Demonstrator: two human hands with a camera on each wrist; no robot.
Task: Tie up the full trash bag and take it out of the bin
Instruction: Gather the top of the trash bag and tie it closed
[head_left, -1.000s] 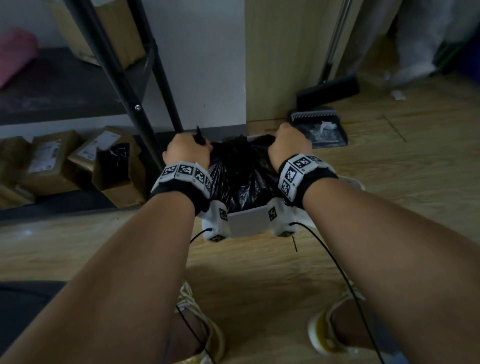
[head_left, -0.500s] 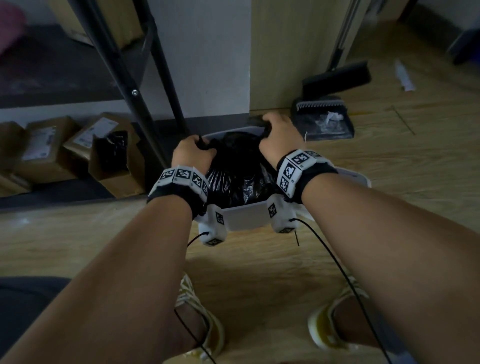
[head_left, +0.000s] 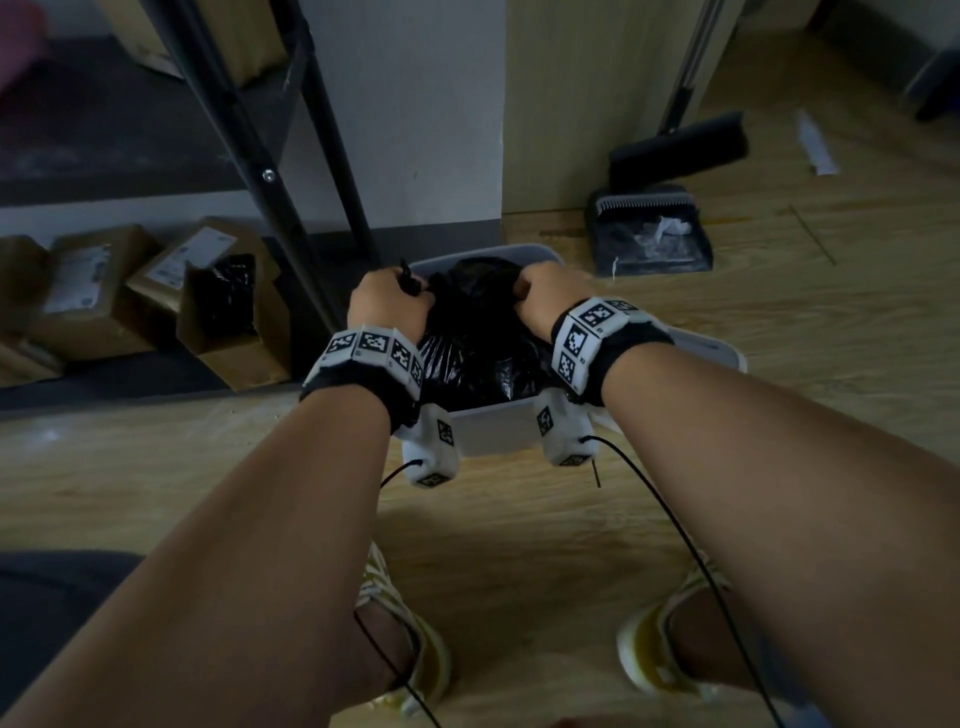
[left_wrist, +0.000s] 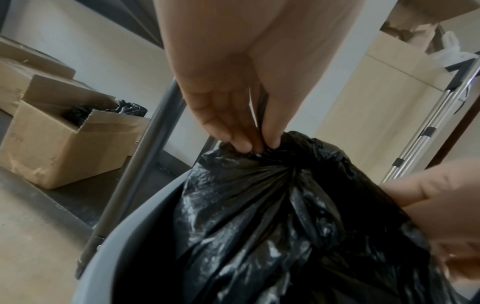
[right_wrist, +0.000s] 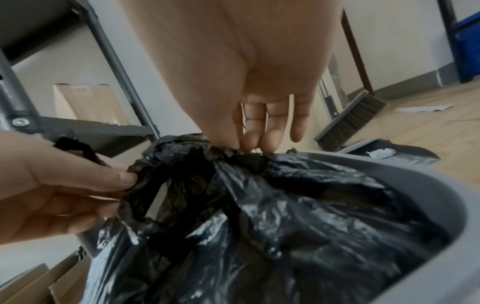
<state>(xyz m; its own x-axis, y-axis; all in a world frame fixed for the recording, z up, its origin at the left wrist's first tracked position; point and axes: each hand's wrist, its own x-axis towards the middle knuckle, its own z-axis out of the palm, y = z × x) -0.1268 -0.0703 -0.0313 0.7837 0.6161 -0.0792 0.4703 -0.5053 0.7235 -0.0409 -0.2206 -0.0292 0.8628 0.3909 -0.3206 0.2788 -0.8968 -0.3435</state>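
A full black trash bag sits inside a grey bin on the wood floor. My left hand pinches a bunched edge of the bag at its left top; the pinch shows at my left hand's fingertips. My right hand pinches the bag's edge at the right top, fingertips pressed into the plastic. The bag's mouth is gathered between both hands above the bin's rim. In the right wrist view the left hand holds a twisted black strip.
A black metal shelf post stands just left of the bin. Cardboard boxes lie under the shelf at left. A dustpan and broom lean at the back right. My two shoes stand on the floor near the bin.
Both hands have shifted slightly lower and closer together on the bag's top. The head view has tilted down a little; the bag stays in the bin.
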